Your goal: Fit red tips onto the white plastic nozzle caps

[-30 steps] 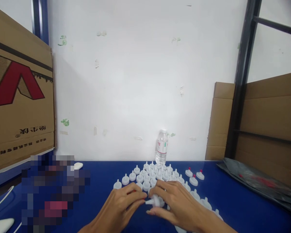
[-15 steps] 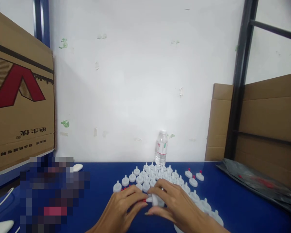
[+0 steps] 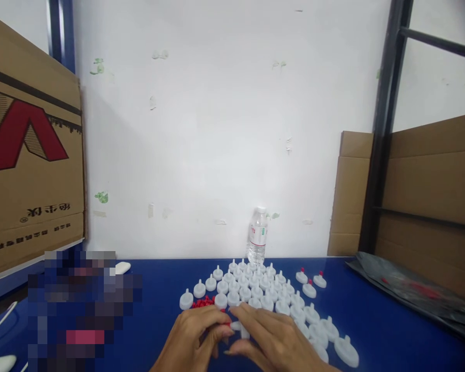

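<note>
Low in the middle of the view, my right hand (image 3: 273, 333) is closed around a white nozzle cap (image 3: 245, 331) whose spout points left. Much of that cap is hidden behind the fingers. My left hand (image 3: 197, 330) pinches a small red tip cap (image 3: 227, 324) at the end of the spout; whether it is fully seated I cannot tell. Just beyond my left hand lies a pile of small red tip caps (image 3: 203, 303). Many white nozzle caps (image 3: 282, 306) stand spout-up on the blue table around both hands.
Three nozzle caps with red tips (image 3: 309, 290) stand apart at the right. A water bottle (image 3: 258, 237) stands against the wall behind. Dark plastic bags (image 3: 414, 289) lie at the right, and a large cardboard box (image 3: 34, 134) stands at the left.
Both hands have shifted slightly, and my right fingers now cover more of the white nozzle cap. More of the red pile shows beyond my left hand.
</note>
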{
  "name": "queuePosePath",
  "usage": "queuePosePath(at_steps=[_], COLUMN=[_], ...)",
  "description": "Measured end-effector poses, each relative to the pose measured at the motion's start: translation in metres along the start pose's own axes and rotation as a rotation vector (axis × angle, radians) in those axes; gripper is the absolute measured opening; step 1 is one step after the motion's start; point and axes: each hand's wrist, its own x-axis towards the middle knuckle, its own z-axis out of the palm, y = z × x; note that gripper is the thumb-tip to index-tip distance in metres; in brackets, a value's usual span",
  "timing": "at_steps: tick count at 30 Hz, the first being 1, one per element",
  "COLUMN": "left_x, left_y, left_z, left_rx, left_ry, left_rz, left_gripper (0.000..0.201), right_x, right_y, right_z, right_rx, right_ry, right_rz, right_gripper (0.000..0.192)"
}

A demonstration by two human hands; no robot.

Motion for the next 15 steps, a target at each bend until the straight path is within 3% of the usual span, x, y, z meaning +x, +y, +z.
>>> queuePosePath(at_steps=[4,7,11,15], left_x=[0.006,0.010,0.012,0.010], left_y=[0.003,0.001,-0.008,-0.019], left_z=[-0.003,-0.009,-0.018,-0.018], left_rx=[0.061,0.176,0.372,0.422], left_ry=[0.037,0.052,0.004,-0.092], left_rz=[0.001,0.023,0.080,0.041], left_gripper=[0.027,0.019,0.020,0.019], right_x=[0.010,0.020,0.020,0.004], right_y=[0.001,0.016,0.060,0.114], right_z=[-0.010,-0.023,-0.045,-0.069], right_rx=[0.073,0.067,-0.121,-0.349], right_ry=[-0.067,-0.113,-0.102,-0.126], right_rz=[0.067,0.137,0.387,0.689], right_gripper=[0.039,0.030,0.018,0.019])
